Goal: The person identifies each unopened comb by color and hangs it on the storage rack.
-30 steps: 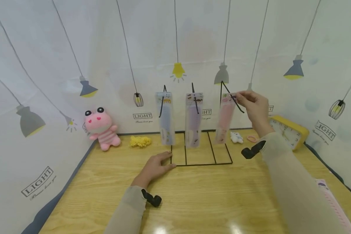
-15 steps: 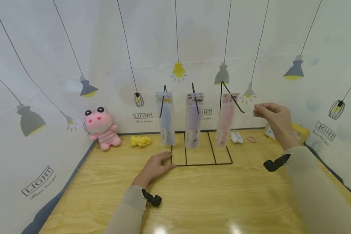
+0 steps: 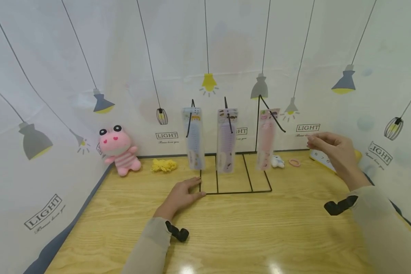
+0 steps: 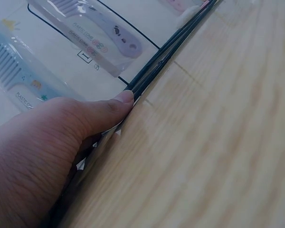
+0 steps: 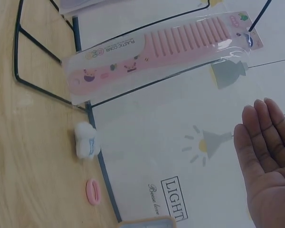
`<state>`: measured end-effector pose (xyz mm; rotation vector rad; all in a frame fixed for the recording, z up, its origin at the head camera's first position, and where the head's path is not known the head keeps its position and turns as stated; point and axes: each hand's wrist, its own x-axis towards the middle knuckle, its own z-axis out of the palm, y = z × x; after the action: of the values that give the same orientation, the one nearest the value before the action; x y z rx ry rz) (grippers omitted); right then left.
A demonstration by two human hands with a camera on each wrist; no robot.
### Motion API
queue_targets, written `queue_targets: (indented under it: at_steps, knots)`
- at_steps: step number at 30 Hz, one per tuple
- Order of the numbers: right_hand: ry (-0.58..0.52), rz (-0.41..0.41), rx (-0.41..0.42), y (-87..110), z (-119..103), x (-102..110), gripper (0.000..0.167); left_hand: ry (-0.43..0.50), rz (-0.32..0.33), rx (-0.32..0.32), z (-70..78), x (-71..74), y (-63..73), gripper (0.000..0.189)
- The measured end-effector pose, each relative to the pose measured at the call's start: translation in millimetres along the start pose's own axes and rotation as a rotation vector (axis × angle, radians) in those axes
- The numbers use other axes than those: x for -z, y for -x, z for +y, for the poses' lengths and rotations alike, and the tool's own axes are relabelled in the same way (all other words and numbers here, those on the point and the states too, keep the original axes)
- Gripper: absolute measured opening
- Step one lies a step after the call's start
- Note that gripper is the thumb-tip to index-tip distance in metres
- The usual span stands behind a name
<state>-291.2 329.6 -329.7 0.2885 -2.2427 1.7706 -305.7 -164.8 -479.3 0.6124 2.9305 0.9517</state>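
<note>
Three packaged plastic combs hang on a black wire rack (image 3: 239, 193): a blue comb (image 3: 193, 146), a purple comb (image 3: 227, 146) and a pink comb (image 3: 266, 139). The pink one tilts slightly on its hook. My left hand (image 3: 182, 196) rests at the rack base's front left corner. In the left wrist view its thumb (image 4: 111, 111) lies against the base wire; the other fingers are mostly hidden. My right hand (image 3: 335, 154) is in the air right of the pink comb, apart from it. In the right wrist view its fingers (image 5: 263, 130) extend, holding nothing.
A pink plush toy (image 3: 118, 150) and a yellow yarn bundle (image 3: 163, 165) sit left of the rack. To its right lie a small white figure (image 3: 277, 161), a pink ring (image 3: 294, 163) and a yellow clock (image 3: 323, 160), partly behind my right hand. Printed cloth stands behind.
My right hand has let go of the pink comb's package and moved right and downward. The pink comb has swung a little on its hook. My left hand stays in place.
</note>
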Motion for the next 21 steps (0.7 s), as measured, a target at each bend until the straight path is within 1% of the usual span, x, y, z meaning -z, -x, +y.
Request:
queue_targets:
  at_steps: [2,5,8,9,12,16,21]
  knots:
    - [0.016,-0.007,-0.003,4.0,2.8,4.1,0.032,-0.002,0.001,-0.001,-0.5,0.1,0.4,0.070]
    - [0.081,-0.014,-0.017,12.4,7.5,12.6,0.035,0.000,0.000,0.003,-1.0,0.3,1.5,0.069]
    - [0.133,-0.025,-0.053,23.5,13.8,24.7,0.036,0.001,0.004,0.006,-1.1,0.6,2.2,0.069]
    - [0.135,-0.025,-0.071,27.9,16.8,29.2,0.037,0.004,0.006,0.006,-1.0,0.6,2.2,0.069]
    - [0.158,-0.024,-0.112,43.9,28.8,44.2,0.038,0.017,0.004,-0.002,-1.3,-0.4,1.7,0.069]
    - [0.215,-0.009,-0.130,63.8,49.1,61.1,0.039,0.023,-0.017,-0.011,-1.9,-2.2,0.8,0.071]
    - [0.220,0.025,-0.156,78.5,68.6,76.6,0.039,0.019,-0.012,-0.006,-1.0,0.4,0.9,0.070]
